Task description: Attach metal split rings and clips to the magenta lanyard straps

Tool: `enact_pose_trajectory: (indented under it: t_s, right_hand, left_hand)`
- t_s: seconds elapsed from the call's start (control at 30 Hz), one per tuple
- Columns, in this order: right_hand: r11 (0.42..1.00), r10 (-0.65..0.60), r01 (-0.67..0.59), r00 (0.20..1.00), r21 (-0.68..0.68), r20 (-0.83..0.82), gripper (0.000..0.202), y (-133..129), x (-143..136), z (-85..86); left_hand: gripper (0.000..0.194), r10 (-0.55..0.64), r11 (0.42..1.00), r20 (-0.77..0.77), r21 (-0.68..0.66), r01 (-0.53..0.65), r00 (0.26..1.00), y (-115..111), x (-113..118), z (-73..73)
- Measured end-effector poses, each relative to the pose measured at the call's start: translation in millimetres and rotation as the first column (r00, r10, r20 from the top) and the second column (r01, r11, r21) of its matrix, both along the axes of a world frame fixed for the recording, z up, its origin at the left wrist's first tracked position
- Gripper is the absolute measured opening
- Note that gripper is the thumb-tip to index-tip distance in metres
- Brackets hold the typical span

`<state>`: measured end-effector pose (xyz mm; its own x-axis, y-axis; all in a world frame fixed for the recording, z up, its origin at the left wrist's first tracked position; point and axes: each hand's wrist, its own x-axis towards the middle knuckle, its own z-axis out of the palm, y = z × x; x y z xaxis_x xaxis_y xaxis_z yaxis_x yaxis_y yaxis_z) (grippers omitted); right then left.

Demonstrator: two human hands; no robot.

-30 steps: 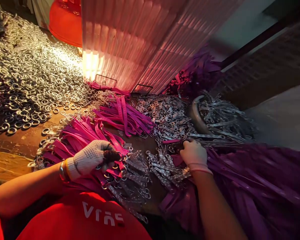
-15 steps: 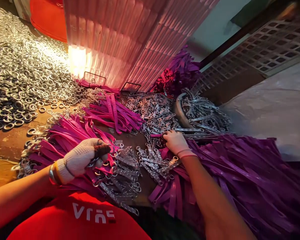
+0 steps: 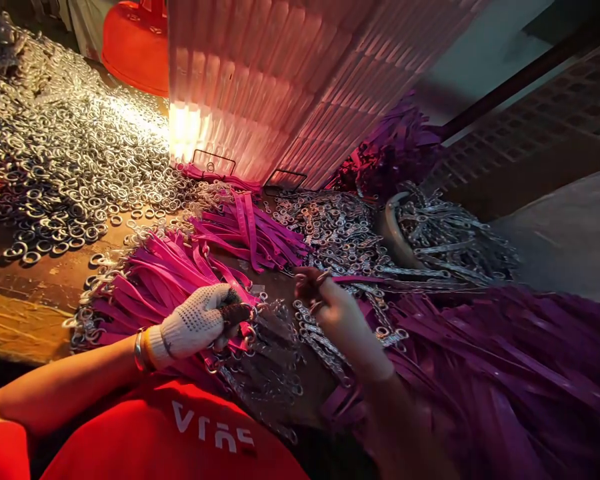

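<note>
My left hand, in a white dotted glove with dark covering at the fingers, is closed around pink straps with metal rings at their ends. Silvery braided pieces hang from the rings, smeared by motion. To its right, my right hand has its fingers pinched together, dark at the tips. A narrow magenta strap trails rightward from these fingers and seems to be held in them. Short silvery braided pieces with ring ends lie beneath the right hand.
A large heap of metal rings covers the left. Corrugated translucent sheets stand behind, beside a red lamp. Silvery pieces fill a bowl at the back right. Purple straps lie at right, more pink straps in the middle.
The whole view has shifted, so things sit further right. My right hand has drawn left, closer to my left hand, with the strap trailing behind. The left hand keeps its grip.
</note>
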<state>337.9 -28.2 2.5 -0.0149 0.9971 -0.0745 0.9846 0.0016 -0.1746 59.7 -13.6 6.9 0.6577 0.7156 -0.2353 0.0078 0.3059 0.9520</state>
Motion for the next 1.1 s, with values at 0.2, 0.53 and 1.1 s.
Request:
enact_pose_trajectory:
  t_s: [0.2, 0.53, 1.1]
  right_hand:
    - [0.973, 0.193, -0.091, 0.820, 0.210, -0.539, 0.028, -51, -108, 4.8]
    - [0.959, 0.027, 0.157, 0.777, 0.235, -0.629, 0.025, -41, -105, 5.8]
    - [0.883, -0.138, 0.437, 0.592, 0.172, -0.794, 0.022, -31, -69, -27.9]
  left_hand:
    - [0.034, -0.008, 0.999, 0.058, -0.036, 0.010, 0.998, 9, 0, -2.3]
    - [0.013, -0.033, 0.991, -0.105, 0.126, 0.046, 0.994, 37, 4, 24.4]
    - [0.008, -0.323, 0.848, -0.277, 0.340, 0.407, 0.905, 97, 82, 8.5]
